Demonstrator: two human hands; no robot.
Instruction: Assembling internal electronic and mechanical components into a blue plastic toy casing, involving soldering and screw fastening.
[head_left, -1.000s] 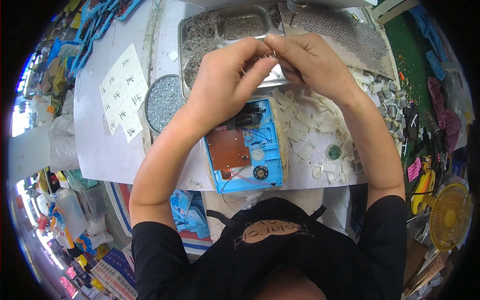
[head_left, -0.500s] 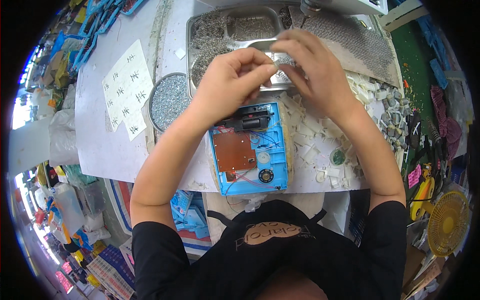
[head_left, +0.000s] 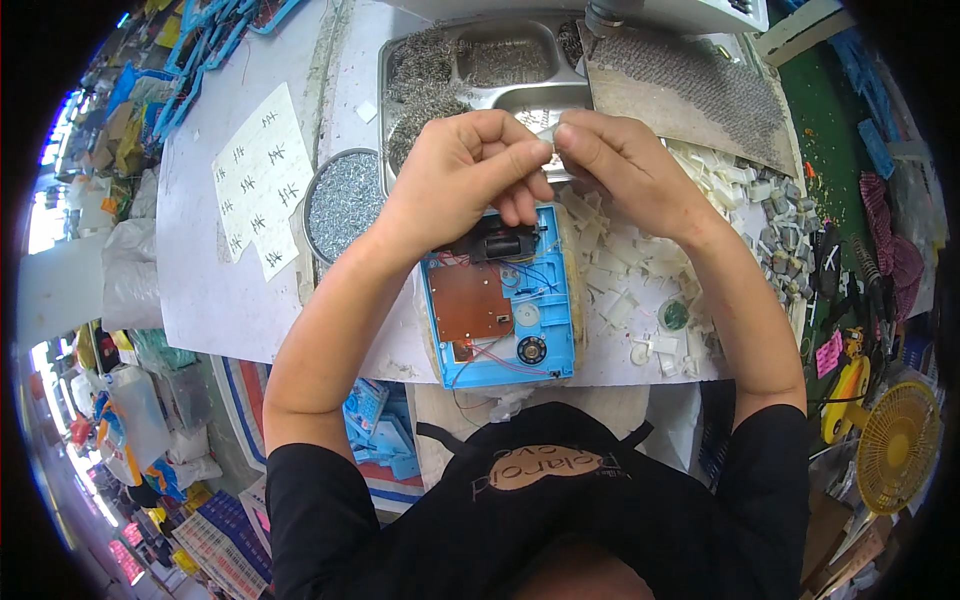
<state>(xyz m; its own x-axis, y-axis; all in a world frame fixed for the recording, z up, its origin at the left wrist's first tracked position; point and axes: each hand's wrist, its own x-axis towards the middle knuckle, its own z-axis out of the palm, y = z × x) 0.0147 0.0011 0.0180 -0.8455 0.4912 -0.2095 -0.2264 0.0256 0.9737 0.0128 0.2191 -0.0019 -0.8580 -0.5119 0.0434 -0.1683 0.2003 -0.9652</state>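
Left hand [head_left: 470, 175] pinches small pale piece [head_left: 547, 133], detail unclear; right hand [head_left: 625, 170], fingertips drawn together, meets it, cannot tell if gripping; open blue rectangular plastic casing [head_left: 559, 320] nearer; left, white paper sheet [head_left: 262, 178], dark written marks; black fabric shirt [head_left: 600, 520], printed lettering.

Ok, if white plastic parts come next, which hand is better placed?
Probably the right hand: it is right beside the scattered white plastic parts, while the left hand is farther away, over the upper-left corner of the blue casing.
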